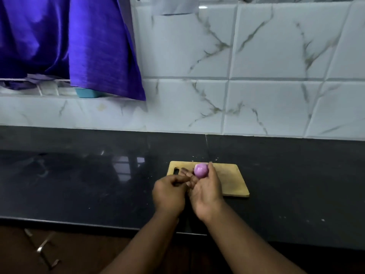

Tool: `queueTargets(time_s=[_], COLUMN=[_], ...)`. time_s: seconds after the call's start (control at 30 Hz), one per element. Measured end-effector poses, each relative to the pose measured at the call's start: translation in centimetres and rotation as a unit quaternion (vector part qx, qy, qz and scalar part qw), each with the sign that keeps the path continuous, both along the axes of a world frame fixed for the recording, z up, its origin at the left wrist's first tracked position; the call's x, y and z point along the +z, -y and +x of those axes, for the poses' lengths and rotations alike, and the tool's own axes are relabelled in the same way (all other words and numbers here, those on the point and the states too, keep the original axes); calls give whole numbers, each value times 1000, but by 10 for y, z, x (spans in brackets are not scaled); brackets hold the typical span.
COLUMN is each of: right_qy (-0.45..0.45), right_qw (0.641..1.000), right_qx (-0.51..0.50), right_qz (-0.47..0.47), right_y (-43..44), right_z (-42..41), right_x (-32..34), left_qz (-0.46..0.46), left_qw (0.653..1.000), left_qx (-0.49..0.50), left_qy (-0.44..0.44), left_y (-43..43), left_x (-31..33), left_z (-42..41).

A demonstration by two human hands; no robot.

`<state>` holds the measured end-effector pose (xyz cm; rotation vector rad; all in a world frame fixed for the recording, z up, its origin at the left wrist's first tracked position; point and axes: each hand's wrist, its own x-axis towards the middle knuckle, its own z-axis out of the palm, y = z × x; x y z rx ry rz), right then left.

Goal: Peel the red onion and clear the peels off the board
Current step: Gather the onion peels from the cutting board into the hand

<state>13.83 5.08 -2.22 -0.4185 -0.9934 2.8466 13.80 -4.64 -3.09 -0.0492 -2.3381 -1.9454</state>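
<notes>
A small red onion (pixel 201 170), pale purple and smooth, is held above the left part of a light wooden cutting board (pixel 232 178). My right hand (pixel 206 191) cradles the onion in its fingertips, palm up. Beside it on the left, my left hand (pixel 170 192) has its fingers curled, with the fingertips close to the onion's lower left side. Whether the left fingers pinch a piece of peel is hidden. No loose peels show on the bare part of the board.
The board lies on a dark glossy countertop (pixel 79 184) against a white marbled tile wall (pixel 256 66). A purple cloth (pixel 98 52) hangs at the upper left over a ledge with a teal container (pixel 87 93). The counter's front edge runs below my wrists.
</notes>
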Motion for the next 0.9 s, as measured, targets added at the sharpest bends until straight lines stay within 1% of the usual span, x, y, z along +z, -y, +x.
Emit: queueTargets(time_s=[0.03, 0.07, 0.1, 0.17, 0.23, 0.27, 0.33, 0.37, 0.43, 0.53, 0.67, 0.7, 0.77, 0.8, 0.9], right_qy=[-6, -11, -14, -12, -18, -14, 16, 28, 84, 165, 227, 230, 246, 248, 248], right_qw=[999, 997, 996, 995, 991, 988, 977, 970, 950, 911, 859, 847, 825, 817, 807], right_qx=[2, 10, 19, 54, 115, 144, 208, 241, 302, 375, 436, 451, 472, 481, 485], right_qz=[-41, -70, -85, -84, -64, -54, -33, -17, 12, 51, 141, 160, 188, 202, 229], right_y=[16, 37, 58, 111, 163, 190, 246, 266, 318, 382, 432, 438, 447, 449, 451], right_z=[5, 10, 15, 31, 47, 57, 72, 78, 95, 120, 137, 138, 132, 128, 118], right_x=[1, 2, 3, 4, -2, -6, -29, -43, -78, -128, -187, -194, -207, -212, -229], left_qz=[111, 193, 253, 335, 382, 389, 388, 389, 390, 359, 288, 250, 118, 53, -119], left_qw=[992, 978, 962, 935, 913, 905, 893, 886, 863, 833, 796, 799, 822, 827, 827], left_qx=[20, 39, 58, 97, 137, 166, 229, 251, 317, 409, 500, 510, 511, 507, 473], left_qy=[51, 77, 81, 66, 48, 36, 18, 20, 42, 98, 184, 197, 222, 238, 281], left_y=[8, 20, 33, 76, 124, 151, 209, 230, 276, 329, 380, 390, 410, 418, 438], left_x=[2, 2, 2, -2, -13, -22, -52, -68, -113, -179, -256, -269, -289, -295, -310], left_z=[8, 18, 27, 48, 68, 79, 103, 113, 136, 165, 186, 189, 192, 193, 197])
